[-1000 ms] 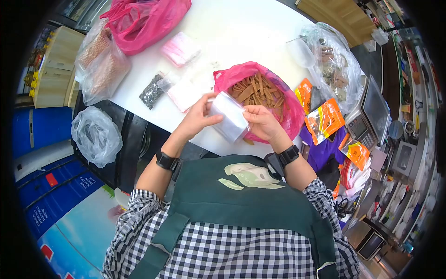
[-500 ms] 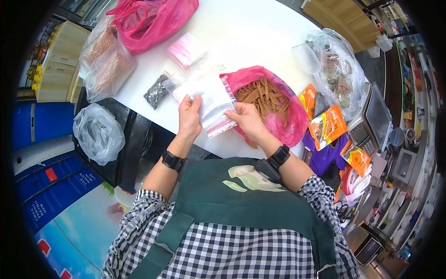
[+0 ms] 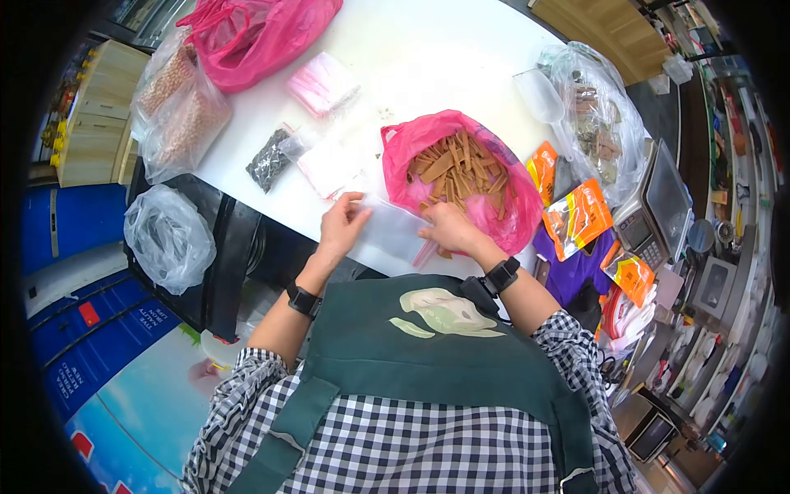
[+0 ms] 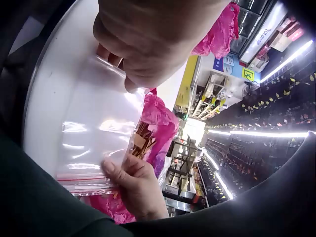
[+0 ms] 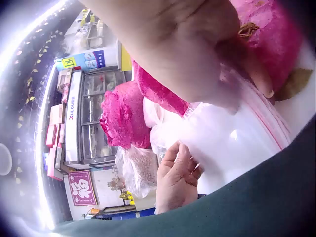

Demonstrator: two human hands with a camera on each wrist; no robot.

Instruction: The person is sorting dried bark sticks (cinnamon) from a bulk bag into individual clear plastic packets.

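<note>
Both hands hold a clear zip bag (image 3: 393, 233) stretched flat between them over the table's near edge. The left hand (image 3: 340, 227) pinches its left end; the right hand (image 3: 453, 228) grips the other end, beside the red-lined seal. In the left wrist view the bag (image 4: 94, 123) looks flat, with the right hand (image 4: 140, 190) at its seal. The right wrist view shows the left hand (image 5: 177, 180) pinching the far edge. Just behind the right hand, an open pink bag (image 3: 397, 156) holds brown bark-like strips (image 3: 451, 169).
On the white table (image 3: 428, 49) lie a small bag of dark pieces (image 3: 270, 161), a stack of pink-edged bags (image 3: 321, 85), bags of pale beads (image 3: 191, 123) and another pink bag (image 3: 263, 41). To the right are a scoop (image 3: 541, 99), orange packets (image 3: 578, 217) and a scale (image 3: 639, 234).
The zip bag has gone from folded or bunched to upright-looking, then to lying flat and lower between the hands. The right hand has shifted its grip to the seal end.
</note>
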